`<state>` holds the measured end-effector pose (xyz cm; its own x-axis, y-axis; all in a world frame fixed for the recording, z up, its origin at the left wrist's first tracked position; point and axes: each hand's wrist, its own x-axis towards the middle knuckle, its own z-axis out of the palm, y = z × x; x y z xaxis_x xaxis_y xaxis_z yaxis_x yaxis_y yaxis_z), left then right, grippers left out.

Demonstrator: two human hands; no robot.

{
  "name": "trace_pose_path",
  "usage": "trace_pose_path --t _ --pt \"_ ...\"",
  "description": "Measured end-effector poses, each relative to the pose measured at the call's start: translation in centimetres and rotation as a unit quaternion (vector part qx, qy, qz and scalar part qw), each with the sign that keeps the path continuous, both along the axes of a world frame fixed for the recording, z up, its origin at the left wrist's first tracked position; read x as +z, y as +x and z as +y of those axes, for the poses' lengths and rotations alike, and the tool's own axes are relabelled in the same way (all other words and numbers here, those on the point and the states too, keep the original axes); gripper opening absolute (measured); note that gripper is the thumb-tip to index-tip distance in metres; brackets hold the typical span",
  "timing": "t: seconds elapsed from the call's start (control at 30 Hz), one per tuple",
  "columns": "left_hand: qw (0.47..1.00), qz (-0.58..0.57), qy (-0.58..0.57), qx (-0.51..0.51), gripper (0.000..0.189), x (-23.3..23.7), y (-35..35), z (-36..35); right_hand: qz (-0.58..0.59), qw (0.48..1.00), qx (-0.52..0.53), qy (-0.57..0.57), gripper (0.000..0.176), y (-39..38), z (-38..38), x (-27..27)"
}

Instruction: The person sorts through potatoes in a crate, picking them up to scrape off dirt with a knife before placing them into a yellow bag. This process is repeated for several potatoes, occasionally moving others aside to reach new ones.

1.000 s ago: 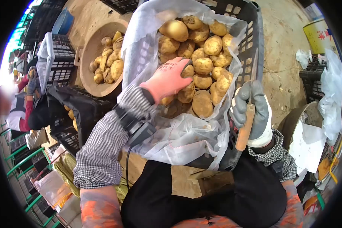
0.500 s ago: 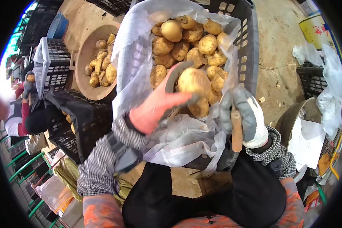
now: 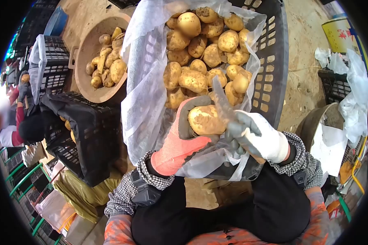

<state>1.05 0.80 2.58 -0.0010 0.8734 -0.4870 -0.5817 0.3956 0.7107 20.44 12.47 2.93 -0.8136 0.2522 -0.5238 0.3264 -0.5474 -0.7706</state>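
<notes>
My left hand [image 3: 180, 141], in a red and grey glove, is closed around a potato [image 3: 207, 120] above the near part of the crate. In a white and grey glove, my right hand [image 3: 257, 136] grips the wooden handle of a knife [image 3: 222, 100]. Its dirty blade points up and away, close by the potato's right side; whether it touches cannot be made out. Beneath both hands is a black plastic crate [image 3: 270, 77] lined with thin white sheeting [image 3: 145, 102]. Many loose potatoes [image 3: 193, 81] with soil on them fill its far part.
Left of the crate stands a round brown basin [image 3: 81, 61] with several potatoes and pieces. Black crates [image 3: 96, 143] stand nearer left, where another person [image 3: 18, 126] holds a potato. On the right are a round tub [image 3: 315, 122] and plastic sheeting [image 3: 353, 98].
My left hand has drawn the potato nearer and steadied it. My right hand has moved inward, bringing the knife from upright at the crate's right side to a slant beside the potato.
</notes>
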Motion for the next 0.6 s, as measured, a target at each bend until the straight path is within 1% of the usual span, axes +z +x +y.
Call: trace_pose_path --t 0.03,0.07,0.13,0.17,0.2,0.23,0.27,0.3,0.33,0.37,0.4,0.43,0.47,0.5,0.53,0.57,0.6 --pt "1.0 0.027 0.011 -0.007 0.08 -0.2 0.0 -0.2 -0.002 1.0 0.0 -0.001 0.03 0.2 -0.3 -0.8" --pt "1.0 0.025 0.012 -0.007 0.08 -0.1 0.0 -0.2 0.03 0.996 0.033 0.078 0.03 0.4 -0.5 -1.7" --pt "0.998 -0.03 -0.051 -0.005 0.078 0.7 -0.3 0.1 0.063 0.983 0.066 0.158 0.029 -0.2 -0.3 -1.1" --pt "0.998 -0.029 -0.05 -0.006 0.078 1.1 -0.1 0.3 0.012 0.998 0.028 0.049 0.029 -0.6 -0.1 -0.1" --pt "0.998 -0.004 -0.054 0.016 0.076 1.4 0.4 0.6 -0.039 0.997 -0.01 -0.061 0.03 -1.0 0.1 0.7" --pt "0.997 0.02 -0.059 0.039 0.074 1.5 0.6 0.7 0.074 0.991 -0.089 -0.061 0.031 -0.1 -0.5 -1.5" --pt "0.997 0.019 -0.058 0.041 0.074 0.9 0.6 0.5 0.073 0.992 -0.088 -0.06 0.031 0.1 -0.7 -2.1" --pt "0.981 0.183 0.059 0.017 0.073 -0.1 0.5 0.4 0.051 0.995 -0.083 -0.037 0.032 -0.1 -0.6 -2.2" --pt "0.925 0.339 0.172 -0.008 0.072 -0.7 0.4 0.3 0.029 0.996 -0.079 -0.015 0.033 -0.3 -0.5 -2.0" --pt "0.925 0.339 0.172 -0.01 0.072 -1.1 0.4 0.1 0.011 0.997 -0.07 -0.033 0.034 -0.2 -0.5 -1.0" --pt "0.913 0.369 0.17 -0.023 0.072 -1.1 0.5 0.1 0.009 0.997 -0.074 -0.034 0.034 -0.6 -0.1 -0.1" --pt "0.9 0.399 0.17 -0.034 0.071 -1.1 0.5 0.2 -0.013 1.0 0.019 -0.005 0.034 -1.1 0.6 0.5" --pt "0.901 0.397 0.171 -0.036 0.071 -1.2 0.5 0.2 -0.035 0.992 0.115 0.025 0.034 -1.3 0.9 0.8" --pt "0.906 0.389 0.164 -0.031 0.071 -1.2 0.5 0.1 0.02 0.996 0.076 0.044 0.033 -1.0 0.4 0.1" --pt "0.911 0.382 0.157 -0.027 0.072 -1.1 0.4 0.1 0.019 0.996 0.075 0.044 0.033 -0.8 0.1 0.0" --pt "0.91 0.381 0.158 -0.028 0.072 -1.0 0.4 0.2 0.006 1.0 0.018 0.013 0.033 -0.7 -0.1 0.0" --pt "0.895 0.412 0.17 -0.028 0.071 -0.9 0.4 0.3 -0.006 0.999 -0.038 -0.018 0.032 -0.7 -0.1 0.0"
